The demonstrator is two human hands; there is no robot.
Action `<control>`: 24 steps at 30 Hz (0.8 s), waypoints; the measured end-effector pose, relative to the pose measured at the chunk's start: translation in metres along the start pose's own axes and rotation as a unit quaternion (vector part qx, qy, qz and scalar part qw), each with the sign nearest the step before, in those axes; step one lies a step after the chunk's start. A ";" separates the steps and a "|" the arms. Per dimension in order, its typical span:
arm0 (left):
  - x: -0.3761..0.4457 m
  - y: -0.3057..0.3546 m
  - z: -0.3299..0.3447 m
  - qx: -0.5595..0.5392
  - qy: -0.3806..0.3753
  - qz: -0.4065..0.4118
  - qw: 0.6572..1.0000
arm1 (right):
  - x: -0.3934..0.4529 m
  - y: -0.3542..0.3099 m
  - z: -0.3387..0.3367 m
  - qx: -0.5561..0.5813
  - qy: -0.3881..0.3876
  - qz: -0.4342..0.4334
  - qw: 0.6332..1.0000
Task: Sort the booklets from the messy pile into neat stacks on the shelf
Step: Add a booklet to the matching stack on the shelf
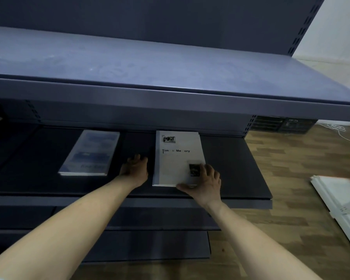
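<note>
A white stack of booklets titled "Time & Memory" [176,156] lies flat on the dark shelf [236,168], right of centre. My right hand [204,182] rests on its near right corner, fingers spread on the cover and thumb along the front edge. My left hand [134,168] is just left of that stack, fingers loosely extended beside its left edge; contact is unclear. A second stack of blue-covered booklets [88,154] lies further left on the same shelf, slightly angled, untouched.
A wide upper shelf [150,63] overhangs the working shelf. Lower shelves [150,245] jut out below my arms. Wooden floor [291,158] lies to the right, with white panels [343,201] and a white cable [339,130] on it.
</note>
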State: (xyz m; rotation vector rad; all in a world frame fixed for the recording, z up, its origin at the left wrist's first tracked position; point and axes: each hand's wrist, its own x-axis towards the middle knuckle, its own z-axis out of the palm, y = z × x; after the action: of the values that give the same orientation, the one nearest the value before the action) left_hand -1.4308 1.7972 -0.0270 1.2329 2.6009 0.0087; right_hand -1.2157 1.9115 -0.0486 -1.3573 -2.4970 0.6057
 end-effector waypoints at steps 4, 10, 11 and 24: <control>0.001 0.000 -0.001 0.000 0.000 0.000 1.000 | -0.001 -0.003 0.000 0.026 0.007 0.013 1.000; 0.002 -0.002 0.000 -0.002 0.001 0.002 1.000 | -0.002 -0.004 0.004 0.039 0.011 0.012 0.999; 0.002 -0.003 0.001 -0.002 0.002 0.003 1.000 | -0.003 -0.005 0.004 0.038 0.010 0.014 0.999; -0.008 -0.008 -0.006 0.020 -0.028 0.019 0.999 | -0.006 -0.008 -0.002 -0.014 -0.015 0.003 1.000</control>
State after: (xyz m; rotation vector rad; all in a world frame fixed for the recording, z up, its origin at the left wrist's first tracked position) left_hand -1.4335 1.7872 -0.0202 1.2778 2.5410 -0.0685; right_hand -1.2181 1.9030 -0.0434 -1.3753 -2.5349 0.5987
